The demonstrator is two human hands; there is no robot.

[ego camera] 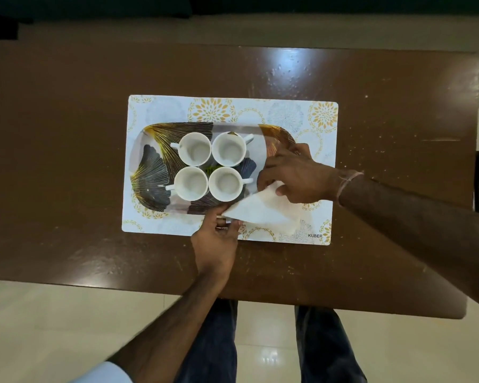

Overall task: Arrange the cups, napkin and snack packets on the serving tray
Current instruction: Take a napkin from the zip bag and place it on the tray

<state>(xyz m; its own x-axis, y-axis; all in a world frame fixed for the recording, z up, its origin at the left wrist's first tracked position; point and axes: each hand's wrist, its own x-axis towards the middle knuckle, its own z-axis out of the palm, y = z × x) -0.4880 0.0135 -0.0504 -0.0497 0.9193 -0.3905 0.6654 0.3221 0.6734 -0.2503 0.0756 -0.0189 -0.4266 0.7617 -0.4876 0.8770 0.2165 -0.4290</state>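
Pinching the near-left corner of a white napkin [260, 214] between thumb and fingers, the left hand [217, 244] sits at the near edge of the serving tray [152, 161]. The right hand [291, 172] grips the napkin's upper corner over the tray's right end, fingers curled on the cloth. The napkin, folded to a triangle, lies partly on the tray and partly on the patterned placemat [315, 120]. Four white cups [210, 167] stand upright in a tight square on the tray, handles pointing outward. Something green [210, 169] peeks between them; what it is cannot be told. The placemat rests on a brown worktop [67, 134].
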